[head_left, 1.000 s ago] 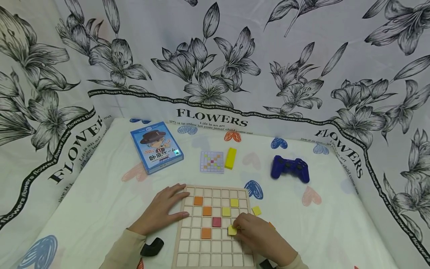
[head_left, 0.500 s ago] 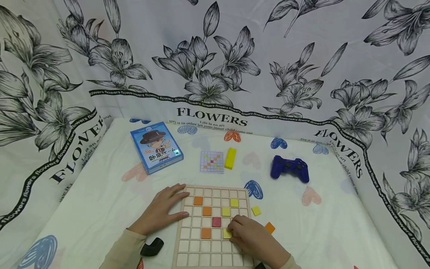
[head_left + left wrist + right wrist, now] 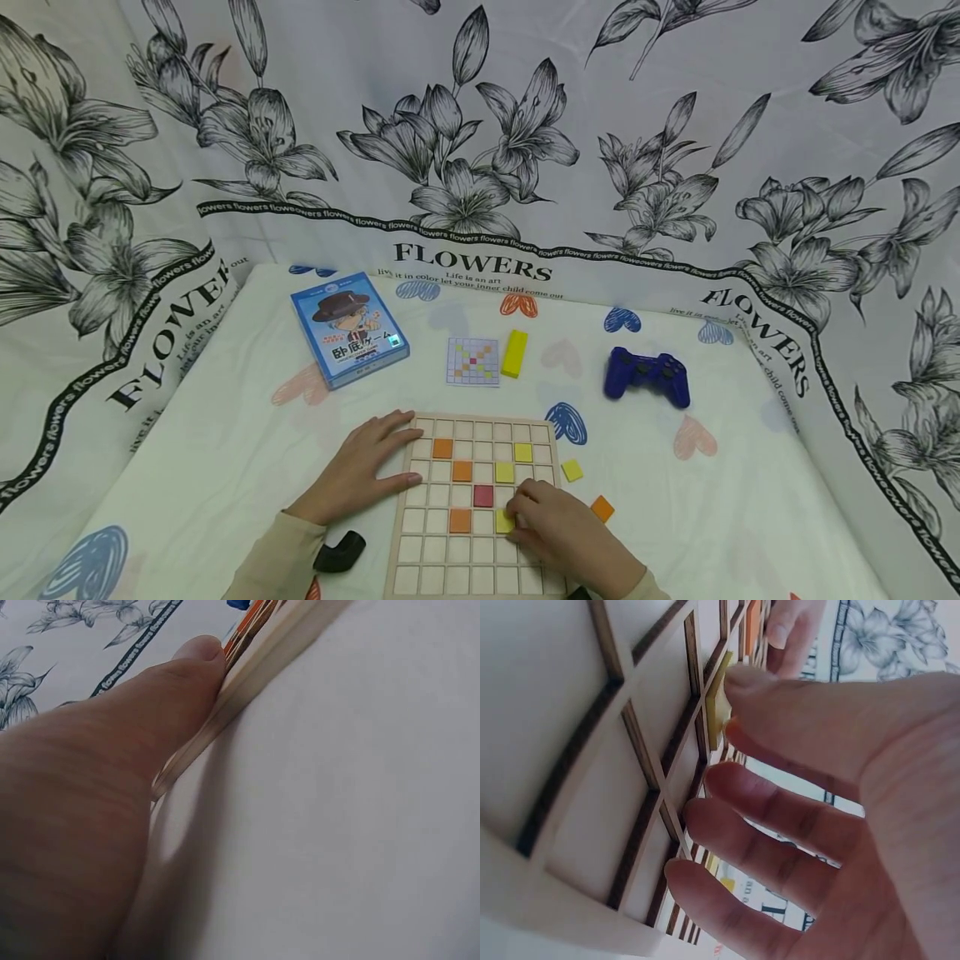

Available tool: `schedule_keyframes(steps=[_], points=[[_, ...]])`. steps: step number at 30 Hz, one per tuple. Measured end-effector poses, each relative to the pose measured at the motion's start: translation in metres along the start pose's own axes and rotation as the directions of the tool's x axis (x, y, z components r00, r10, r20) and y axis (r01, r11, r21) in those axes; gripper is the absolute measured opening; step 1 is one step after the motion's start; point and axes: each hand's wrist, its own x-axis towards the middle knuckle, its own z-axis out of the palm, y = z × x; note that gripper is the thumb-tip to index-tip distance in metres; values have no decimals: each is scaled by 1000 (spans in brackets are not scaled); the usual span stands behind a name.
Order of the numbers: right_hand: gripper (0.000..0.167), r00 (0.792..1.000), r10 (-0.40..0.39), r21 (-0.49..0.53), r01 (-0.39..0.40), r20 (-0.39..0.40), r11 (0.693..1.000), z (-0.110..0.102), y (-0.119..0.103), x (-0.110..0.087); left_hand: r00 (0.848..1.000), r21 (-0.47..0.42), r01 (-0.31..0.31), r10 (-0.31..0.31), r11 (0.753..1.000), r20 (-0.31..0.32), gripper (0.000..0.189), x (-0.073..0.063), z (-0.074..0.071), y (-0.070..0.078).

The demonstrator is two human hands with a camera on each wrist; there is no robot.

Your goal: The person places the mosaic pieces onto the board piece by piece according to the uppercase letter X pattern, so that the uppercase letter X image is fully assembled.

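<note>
A wooden grid board point(image 3: 432, 577) bears square tiles: a red tile point(image 3: 483, 496), orange ones including one tile point(image 3: 460, 521) in a lower row, and two yellow ones, such as the tile point(image 3: 523, 452) near the top right. My left hand point(image 3: 360, 467) rests along the board's left edge, thumb and fingertips touching the frame. Over the right half of the board, my right hand point(image 3: 568, 533) pinches a yellow tile point(image 3: 717, 709) between thumb and index finger. In the right wrist view that tile tilts at a grid cell, the other fingers loosely curved beside the board.
Right of the board lie a loose yellow tile point(image 3: 572, 470) and an orange tile point(image 3: 602, 508). Behind it are a pattern card point(image 3: 472, 362), a yellow block point(image 3: 514, 353), a blue box point(image 3: 350, 329) and a blue game controller point(image 3: 647, 377). A black curved object point(image 3: 341, 552) lies near the left sleeve.
My right hand has shifted left with the yellow tile, bringing it to a cell below and right of the red tile. The loose orange tile has come into fuller view. My left hand stays put.
</note>
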Motion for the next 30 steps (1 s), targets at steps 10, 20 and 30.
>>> schedule_keyframes(steps=[10, 20, 30], points=[[24, 1000, 0, 35, -1, 20, 999, 4, -4, 1, 1000, 3, 0, 0, 1000, 5, 65, 0, 0, -1], [22, 996, 44, 74, -50, 80, 996, -7, -2, 1, 1000, 1, -2, 2, 1000, 11, 65, -1, 0, -1], [29, 987, 157, -74, -160, -42, 984, -34, 35, -14, 1000, 0, -14, 14, 1000, 0, 64, -1, -1, -1]])
